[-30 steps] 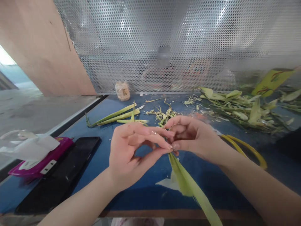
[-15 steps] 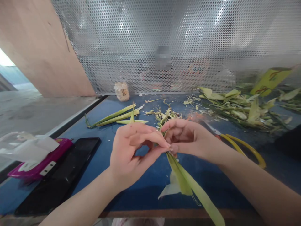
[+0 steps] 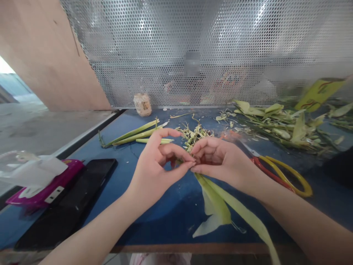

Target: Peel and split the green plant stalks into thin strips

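Over the middle of the blue table (image 3: pixel 162 228), my left hand (image 3: pixel 162 162) and my right hand (image 3: pixel 220 158) meet at their fingertips. Long pale green leaf strips (image 3: pixel 220 198) hang from the pinch towards the front edge, and my right hand is closed on their upper end. My left thumb and index finger press together at the same spot; what lies between them is too small to make out. Just behind the fingers is a heap of curled, pale plant bits (image 3: pixel 196 133). Several trimmed green stalks (image 3: pixel 132 135) lie to the left of it.
Scissors (image 3: pixel 299 184) with yellow and red handles lie right of my right hand. A pile of green leaves (image 3: pixel 278 123) covers the back right. A black phone (image 3: pixel 68 206) and a magenta power strip (image 3: pixel 49 191) sit at left. A perforated metal panel (image 3: pixel 165 48) closes the back.
My left hand's fingers have lifted and spread, while its thumb and index stay pinched. The hanging leaf strips have swung slightly to the right and fanned apart.
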Action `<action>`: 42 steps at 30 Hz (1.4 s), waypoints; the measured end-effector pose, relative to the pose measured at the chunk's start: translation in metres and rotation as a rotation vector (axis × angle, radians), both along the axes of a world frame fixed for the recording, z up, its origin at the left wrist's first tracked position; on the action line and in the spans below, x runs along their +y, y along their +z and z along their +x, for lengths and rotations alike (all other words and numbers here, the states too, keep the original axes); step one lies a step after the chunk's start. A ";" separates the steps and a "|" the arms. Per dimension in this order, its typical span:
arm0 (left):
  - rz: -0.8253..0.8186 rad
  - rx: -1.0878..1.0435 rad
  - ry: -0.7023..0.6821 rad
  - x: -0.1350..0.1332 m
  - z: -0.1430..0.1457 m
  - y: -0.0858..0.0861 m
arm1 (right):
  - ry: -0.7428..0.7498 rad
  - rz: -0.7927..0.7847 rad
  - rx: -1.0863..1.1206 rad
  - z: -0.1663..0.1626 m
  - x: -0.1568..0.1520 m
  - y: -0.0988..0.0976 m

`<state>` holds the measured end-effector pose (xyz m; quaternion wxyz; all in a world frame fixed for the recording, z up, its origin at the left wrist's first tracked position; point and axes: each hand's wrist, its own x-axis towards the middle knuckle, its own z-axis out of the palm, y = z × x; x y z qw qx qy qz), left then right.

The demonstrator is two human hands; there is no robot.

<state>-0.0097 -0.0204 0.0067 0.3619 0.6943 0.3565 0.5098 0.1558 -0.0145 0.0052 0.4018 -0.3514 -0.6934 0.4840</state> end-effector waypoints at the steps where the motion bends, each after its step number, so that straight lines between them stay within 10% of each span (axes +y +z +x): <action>1: -0.035 -0.001 -0.005 0.001 0.000 0.000 | -0.038 0.031 -0.038 0.000 -0.001 0.000; 42: -0.130 -0.167 0.063 0.002 0.000 0.002 | -0.357 0.593 -0.183 0.000 -0.007 0.000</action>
